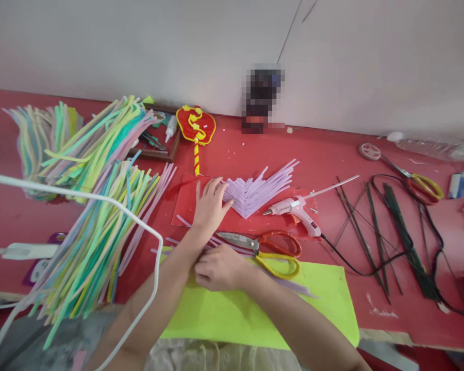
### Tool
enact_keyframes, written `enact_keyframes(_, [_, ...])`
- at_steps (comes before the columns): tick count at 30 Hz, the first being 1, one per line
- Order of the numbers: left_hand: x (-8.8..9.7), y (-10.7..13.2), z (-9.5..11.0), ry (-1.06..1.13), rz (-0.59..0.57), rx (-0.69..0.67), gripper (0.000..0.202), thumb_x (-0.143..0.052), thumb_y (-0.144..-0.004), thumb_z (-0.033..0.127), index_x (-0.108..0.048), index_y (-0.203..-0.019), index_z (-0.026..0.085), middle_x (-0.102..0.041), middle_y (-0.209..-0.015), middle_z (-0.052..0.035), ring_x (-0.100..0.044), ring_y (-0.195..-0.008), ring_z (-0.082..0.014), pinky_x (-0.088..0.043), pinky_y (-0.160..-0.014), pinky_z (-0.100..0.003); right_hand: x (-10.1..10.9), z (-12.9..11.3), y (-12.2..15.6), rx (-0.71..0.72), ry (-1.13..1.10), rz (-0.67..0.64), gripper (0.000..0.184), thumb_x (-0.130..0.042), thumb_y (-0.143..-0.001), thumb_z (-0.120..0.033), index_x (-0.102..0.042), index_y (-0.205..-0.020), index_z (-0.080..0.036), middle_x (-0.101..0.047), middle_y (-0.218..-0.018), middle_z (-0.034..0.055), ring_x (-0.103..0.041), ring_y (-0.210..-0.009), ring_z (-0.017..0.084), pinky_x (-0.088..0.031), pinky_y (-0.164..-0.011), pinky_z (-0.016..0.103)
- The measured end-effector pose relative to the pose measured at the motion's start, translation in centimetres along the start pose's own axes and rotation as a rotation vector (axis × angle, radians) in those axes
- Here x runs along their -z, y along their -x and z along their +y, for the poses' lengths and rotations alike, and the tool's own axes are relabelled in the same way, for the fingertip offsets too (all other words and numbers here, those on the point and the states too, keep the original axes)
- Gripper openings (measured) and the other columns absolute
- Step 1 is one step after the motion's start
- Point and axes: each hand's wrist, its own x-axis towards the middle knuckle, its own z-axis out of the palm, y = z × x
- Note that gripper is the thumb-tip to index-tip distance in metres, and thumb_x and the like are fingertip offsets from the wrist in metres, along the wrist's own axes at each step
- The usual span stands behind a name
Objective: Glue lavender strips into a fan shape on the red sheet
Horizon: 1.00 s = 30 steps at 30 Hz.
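My left hand [210, 207] lies with fingers apart at the left edge of a V-shaped piece of lilac pipe cleaners [248, 198], its fingertips touching it. Beneath that piece is a red mat [185, 198]. My right hand [220, 268] is closed beside my left wrist, over a lime-green sheet [232, 319]; its curled fingers hide whatever may be in them. Scissors with one red and one yellow handle [280, 263] lie just right of this hand, across loose lilac pipe cleaners [294, 286]. A pink hot glue gun [296, 207] rests right of the V-shaped piece.
Bundles of pastel pipe cleaners [96, 242] cover the left, crossed by a white cable [139, 219]. A red and yellow fan-shaped ornament [196, 126] lies behind, near a brown tray [174, 149]. Dark green stems [406, 242], more scissors [421, 185] and a plastic bottle [433, 147] are right.
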Motion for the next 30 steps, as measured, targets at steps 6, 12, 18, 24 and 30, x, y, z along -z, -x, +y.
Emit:
enact_keyframes(6, [0.9,0.3,0.9,0.014,-0.019,-0.157,0.03,-0.055,-0.089,0.025,-0.054,-0.118,0.022,-0.05,-0.139,-0.0094,-0.042,-0.133,-0.0241,-0.016,-0.117,-0.056,0.1,0.1,0.0,0.091,-0.003,0.122,0.026,-0.049,-0.082,-0.02,-0.055,-0.057,-0.02,-0.059,-0.053,-0.0025,-0.045,-0.05,0.011,-0.033,-0.054,0.026])
enact_keyframes(12, [0.5,0.5,0.9,0.117,-0.134,-0.295,0.034,-0.049,-0.091,0.026,-0.051,-0.124,0.018,-0.05,-0.14,-0.0104,-0.042,-0.133,-0.0218,-0.02,-0.118,-0.05,3.7,1.3,1.0,-0.071,0.099,0.635,0.03,-0.047,-0.085,-0.014,-0.043,-0.056,-0.021,-0.048,-0.052,-0.0034,-0.039,-0.052,0.01,-0.031,-0.053,0.024])
enact_keyframes(18, [0.5,0.6,1.3,0.171,-0.214,-0.296,0.043,-0.046,-0.093,0.032,-0.045,-0.132,0.014,-0.047,-0.143,-0.0116,-0.04,-0.135,-0.0204,-0.029,-0.115,-0.042,7.8,5.0,4.6,-0.607,0.347,1.015,0.041,-0.049,-0.088,-0.014,-0.024,-0.057,-0.022,-0.03,-0.051,-0.0061,-0.029,-0.05,0.009,-0.025,-0.052,0.025])
enact_keyframes(24, [0.2,0.9,1.9,0.108,-0.24,-0.303,0.047,-0.043,-0.094,0.032,-0.039,-0.137,0.014,-0.042,-0.147,-0.0116,-0.035,-0.138,-0.0197,-0.025,-0.117,-0.042,9.4,6.6,6.6,-0.798,0.425,1.215,0.044,-0.046,-0.091,-0.024,-0.019,-0.057,-0.022,-0.023,-0.051,-0.0073,-0.025,-0.048,0.009,-0.023,-0.051,0.026])
enact_keyframes(30, [-0.3,0.9,2.0,0.035,-0.251,-0.311,0.049,-0.038,-0.096,0.031,-0.035,-0.141,0.014,-0.04,-0.149,-0.0103,-0.033,-0.139,-0.0188,-0.021,-0.118,-0.043,8.8,7.1,6.4,-0.78,0.384,1.184,0.043,-0.045,-0.092,-0.026,-0.021,-0.056,-0.022,-0.024,-0.05,-0.0073,-0.026,-0.048,0.009,-0.024,-0.052,0.026])
